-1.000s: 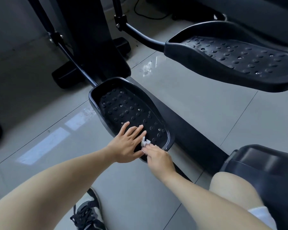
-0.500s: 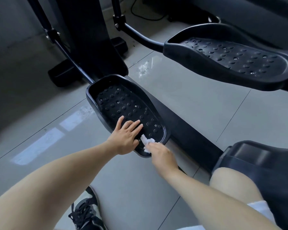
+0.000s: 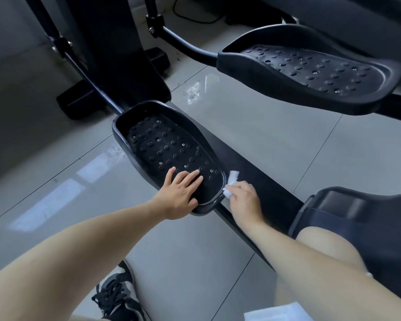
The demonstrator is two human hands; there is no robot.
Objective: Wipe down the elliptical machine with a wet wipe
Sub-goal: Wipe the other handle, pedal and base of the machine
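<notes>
The black elliptical machine fills the view. Its near foot pedal (image 3: 162,144), studded with small bumps, sits low at centre. My left hand (image 3: 182,195) rests flat on the pedal's near end, fingers straight, thumb along the rim. My right hand (image 3: 243,200) pinches a crumpled white wet wipe (image 3: 229,184) against the outer right side of that pedal's rim, above the black rail (image 3: 259,181). The second pedal (image 3: 310,72) stands raised at upper right.
The machine's upright column (image 3: 116,42) and base feet stand at upper left. A black rear housing (image 3: 357,218) is at right, beside my bare knee (image 3: 329,249). My sneaker (image 3: 118,300) rests on the grey tiled floor (image 3: 264,126). A cable lies on the floor at the top.
My right hand has carried the wipe from the pedal's near inner surface around to the outer right rim. My left hand stays pressed on the pedal's near end.
</notes>
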